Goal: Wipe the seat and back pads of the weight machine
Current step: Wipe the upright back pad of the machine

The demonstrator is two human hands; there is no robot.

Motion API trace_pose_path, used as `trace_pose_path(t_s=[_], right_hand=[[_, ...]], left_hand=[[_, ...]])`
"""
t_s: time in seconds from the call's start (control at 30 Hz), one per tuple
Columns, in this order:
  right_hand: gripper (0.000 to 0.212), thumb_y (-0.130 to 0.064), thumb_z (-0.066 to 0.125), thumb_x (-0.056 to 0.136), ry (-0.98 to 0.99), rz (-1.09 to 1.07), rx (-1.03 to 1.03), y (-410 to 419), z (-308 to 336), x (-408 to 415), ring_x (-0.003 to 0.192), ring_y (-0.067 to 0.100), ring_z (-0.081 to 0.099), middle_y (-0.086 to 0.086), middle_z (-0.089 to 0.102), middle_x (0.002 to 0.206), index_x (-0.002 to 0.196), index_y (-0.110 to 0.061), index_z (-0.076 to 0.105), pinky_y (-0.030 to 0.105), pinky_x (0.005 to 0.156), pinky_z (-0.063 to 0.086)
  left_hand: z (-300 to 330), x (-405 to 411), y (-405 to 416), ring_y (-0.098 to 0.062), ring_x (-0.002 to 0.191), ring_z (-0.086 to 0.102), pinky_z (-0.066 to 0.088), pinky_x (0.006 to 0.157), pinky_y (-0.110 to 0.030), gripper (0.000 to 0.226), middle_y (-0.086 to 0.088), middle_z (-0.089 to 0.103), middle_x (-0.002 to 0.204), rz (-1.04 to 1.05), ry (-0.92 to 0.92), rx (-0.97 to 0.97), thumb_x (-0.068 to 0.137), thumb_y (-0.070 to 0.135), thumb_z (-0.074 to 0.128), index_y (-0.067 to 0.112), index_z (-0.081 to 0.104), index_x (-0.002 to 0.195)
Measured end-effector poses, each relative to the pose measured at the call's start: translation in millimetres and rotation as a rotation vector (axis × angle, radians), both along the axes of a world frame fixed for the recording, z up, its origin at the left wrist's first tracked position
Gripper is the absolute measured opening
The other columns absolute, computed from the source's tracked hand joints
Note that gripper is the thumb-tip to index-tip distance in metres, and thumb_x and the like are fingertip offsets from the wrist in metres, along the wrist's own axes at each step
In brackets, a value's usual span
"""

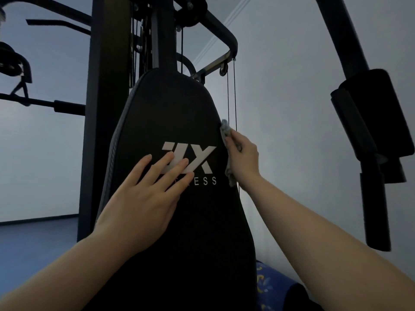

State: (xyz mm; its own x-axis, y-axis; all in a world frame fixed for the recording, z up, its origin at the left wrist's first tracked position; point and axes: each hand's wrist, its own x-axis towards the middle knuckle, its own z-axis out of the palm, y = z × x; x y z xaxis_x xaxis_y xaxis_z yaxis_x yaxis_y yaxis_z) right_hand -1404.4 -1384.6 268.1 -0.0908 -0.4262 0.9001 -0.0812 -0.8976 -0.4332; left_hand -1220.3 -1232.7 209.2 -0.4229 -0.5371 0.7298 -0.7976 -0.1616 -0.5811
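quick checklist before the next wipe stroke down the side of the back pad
1. Cloth in the right hand: ok, fingers grip it.
2. Cloth touching the back pad: ok, it sits on the pad's right edge.
3. Left hand bracing: ok, flat on the pad, fingers over the logo.
4. Cables clear of the cloth: not ok, they hang right beside it and could snag.
5. Pad face already wiped: cannot tell, too dark.
6. Seat pad done: cannot tell, out of view.
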Motion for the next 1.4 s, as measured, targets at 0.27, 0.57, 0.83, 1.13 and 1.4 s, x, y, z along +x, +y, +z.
trace_pose_path(t_s=[0.27, 0.57, 0.83, 1.13, 1.4], right_hand=[[0.028, -0.019, 0.055, 0.096, 0.052, 0.121, 0.11, -2.3, -30.7, -26.4, 0.105, 0.012, 0.065, -0.003, 0.07, 0.111, 0.123, -0.019, 0.064, 0.041, 0.097, 0.052], [0.03, -0.024, 0.055, 0.096, 0.125, 0.028, 0.288, -2.1, -145.3, -52.7, 0.107, 0.009, 0.064, -0.004, 0.069, 0.115, 0.125, -0.019, 0.064, 0.042, 0.098, 0.05], [0.04, -0.03, 0.056, 0.092, -0.087, 0.051, 0.352, 5.1, -196.3, -37.1, 0.118, 0.011, 0.058, -0.002, 0.063, 0.126, 0.13, -0.018, 0.059, 0.042, 0.105, 0.045], [0.042, -0.032, 0.06, 0.091, -0.199, 0.073, 0.515, 14.7, -263.8, -47.9, 0.118, 0.018, 0.059, 0.003, 0.064, 0.127, 0.13, -0.015, 0.059, 0.045, 0.104, 0.047], [0.034, -0.005, 0.06, 0.093, -0.385, 0.081, 0.795, 81.5, -385.1, -24.4, 0.106, 0.017, 0.064, 0.004, 0.069, 0.113, 0.127, -0.006, 0.061, 0.04, 0.101, 0.048]], left_hand=[[-16.4, -10.9, -4.5, -0.032, 0.142, 0.027, 0.02, 0.113, -0.054, 0.054, -0.008, 0.038, 0.15, 0.0, -0.073, 0.058, 0.092, 0.038, 0.029, 0.021, 0.042, 0.142], [-74.3, -27.7, -10.5, -0.033, 0.143, 0.02, 0.01, 0.115, -0.054, 0.057, -0.009, 0.033, 0.153, -0.018, -0.113, 0.194, 0.091, 0.041, 0.028, 0.022, 0.04, 0.143], [-100.2, -36.9, -1.4, -0.031, 0.147, -0.003, -0.002, 0.118, -0.052, 0.058, -0.007, 0.008, 0.16, -0.002, -0.065, 0.211, 0.096, 0.042, 0.027, 0.026, 0.016, 0.151], [-148.8, -43.0, 5.3, -0.031, 0.147, -0.007, -0.006, 0.118, -0.05, 0.063, -0.009, 0.0, 0.16, 0.003, -0.017, 0.247, 0.096, 0.04, 0.034, 0.022, 0.012, 0.152], [-169.8, -38.7, 17.5, -0.029, 0.146, -0.011, -0.009, 0.118, -0.048, 0.063, -0.007, -0.003, 0.16, 0.0, 0.0, 0.248, 0.097, 0.037, 0.035, 0.021, 0.009, 0.152]])
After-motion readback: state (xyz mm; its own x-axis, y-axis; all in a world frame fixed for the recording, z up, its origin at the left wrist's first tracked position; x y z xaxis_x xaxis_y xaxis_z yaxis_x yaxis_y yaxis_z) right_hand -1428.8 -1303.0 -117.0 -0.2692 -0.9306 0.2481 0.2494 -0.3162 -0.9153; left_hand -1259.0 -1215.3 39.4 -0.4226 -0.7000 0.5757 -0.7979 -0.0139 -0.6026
